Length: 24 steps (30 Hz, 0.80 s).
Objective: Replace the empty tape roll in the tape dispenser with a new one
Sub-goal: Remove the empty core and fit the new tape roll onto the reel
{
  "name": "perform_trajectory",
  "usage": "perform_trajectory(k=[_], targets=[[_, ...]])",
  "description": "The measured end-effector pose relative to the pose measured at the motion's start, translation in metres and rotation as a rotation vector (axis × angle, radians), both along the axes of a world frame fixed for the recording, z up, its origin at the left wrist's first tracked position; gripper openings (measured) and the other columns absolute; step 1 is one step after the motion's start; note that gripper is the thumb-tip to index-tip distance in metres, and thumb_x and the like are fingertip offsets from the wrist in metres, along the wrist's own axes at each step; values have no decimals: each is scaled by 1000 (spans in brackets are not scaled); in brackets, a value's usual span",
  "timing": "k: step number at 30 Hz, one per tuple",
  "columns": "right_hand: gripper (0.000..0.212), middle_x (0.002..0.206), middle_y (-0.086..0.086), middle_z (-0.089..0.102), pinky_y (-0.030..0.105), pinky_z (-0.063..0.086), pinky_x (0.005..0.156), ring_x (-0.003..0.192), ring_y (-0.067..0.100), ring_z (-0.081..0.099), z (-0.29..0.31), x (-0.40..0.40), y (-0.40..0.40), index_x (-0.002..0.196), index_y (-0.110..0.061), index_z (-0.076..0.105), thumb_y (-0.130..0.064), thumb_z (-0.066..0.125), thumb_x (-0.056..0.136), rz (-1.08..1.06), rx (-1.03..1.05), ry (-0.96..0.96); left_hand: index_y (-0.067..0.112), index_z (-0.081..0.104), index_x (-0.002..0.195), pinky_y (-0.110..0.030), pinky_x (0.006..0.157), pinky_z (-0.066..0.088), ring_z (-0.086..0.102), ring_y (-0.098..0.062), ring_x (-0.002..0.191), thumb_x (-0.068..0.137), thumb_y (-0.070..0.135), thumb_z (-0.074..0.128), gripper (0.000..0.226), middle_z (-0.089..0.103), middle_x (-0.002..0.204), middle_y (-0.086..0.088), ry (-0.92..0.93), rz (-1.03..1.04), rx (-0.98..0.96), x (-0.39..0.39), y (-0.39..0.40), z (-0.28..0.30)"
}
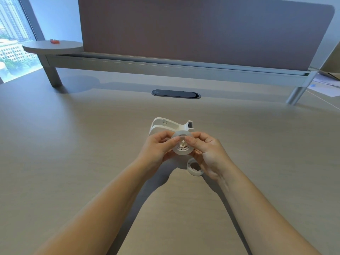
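A white tape dispenser point(165, 125) stands on the desk, its roll bay bare and its cutter at the right end. Just in front of it, both hands hold a whitish tape roll point(182, 150) with a white hub in its centre, raised a little above the desk. My left hand point(158, 147) pinches the roll's left rim, and my right hand point(207, 150) pinches its right side, both thumbs pressing near the hub. A second white ring, an empty core point(195, 170), lies flat on the desk below my right hand, partly hidden by it.
The wide wooden desk point(73, 153) spreads all around. A dark oval cable cover point(175, 93) sits behind the dispenser. A grey shelf on legs point(165, 68) and a partition panel point(202, 28) close the back. Papers point(325, 85) lie at far right.
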State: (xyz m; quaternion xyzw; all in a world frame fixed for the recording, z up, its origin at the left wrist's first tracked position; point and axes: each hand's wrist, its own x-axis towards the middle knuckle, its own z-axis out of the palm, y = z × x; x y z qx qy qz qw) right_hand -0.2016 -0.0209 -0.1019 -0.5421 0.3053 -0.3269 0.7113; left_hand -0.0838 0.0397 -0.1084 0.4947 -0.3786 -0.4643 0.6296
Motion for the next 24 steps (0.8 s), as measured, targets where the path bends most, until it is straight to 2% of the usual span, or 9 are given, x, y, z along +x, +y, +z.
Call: perform_trajectory(k=[2, 6, 11, 15, 17, 20, 24], targets=[[6, 72, 5, 63, 14, 53, 53, 57, 8, 63, 0, -1, 0, 77, -11, 61, -9, 56, 81, 24, 1, -3, 8, 61, 79, -15, 58, 54, 65, -6, 61, 82, 10, 51, 11, 68, 65, 3, 15, -14, 4, 1, 0, 0], [10, 66, 4, 64, 13, 51, 49, 51, 6, 62, -1, 0, -1, 75, -9, 60, -8, 53, 82, 21, -1, 3, 9, 61, 78, -14, 58, 54, 63, -8, 65, 83, 10, 49, 13, 63, 74, -4, 18, -6, 10, 0, 0, -3], [14, 50, -6, 68, 15, 52, 50, 51, 6, 64, -1, -2, -2, 69, -10, 59, -6, 53, 81, 29, 24, -49, 7, 62, 75, -13, 57, 53, 64, -5, 58, 84, 6, 47, 17, 68, 56, 7, 44, 6, -14, 0, -3, -2], [11, 61, -2, 67, 16, 52, 53, 56, 6, 64, -1, -2, -2, 72, -12, 61, -9, 55, 81, 23, -43, -10, 9, 62, 73, -16, 60, 53, 63, -8, 63, 84, 8, 48, 18, 67, 61, 4, 16, 38, -20, -2, -4, -2], [8, 70, 2, 65, 21, 52, 60, 65, 11, 63, -2, 2, -2, 75, -16, 61, -11, 58, 80, -22, -128, 32, 9, 61, 73, -18, 62, 51, 60, -12, 67, 84, 10, 48, 18, 64, 68, -3, -7, 77, -14, -4, -5, -1], [10, 73, 4, 64, 31, 51, 70, 71, 19, 62, -3, 5, -1, 75, -20, 61, -10, 63, 77, -63, -220, 78, 10, 63, 72, -19, 62, 51, 60, -13, 66, 84, 12, 49, 18, 63, 70, -4, -33, 102, -5, -4, -4, 1], [13, 70, 4, 64, 24, 52, 63, 69, 17, 62, -3, 4, -1, 72, -19, 59, -8, 65, 74, -66, -250, 117, 10, 64, 73, -22, 63, 52, 61, -17, 69, 83, 13, 50, 17, 64, 73, -7, -54, 95, 22, -4, -3, 0]])
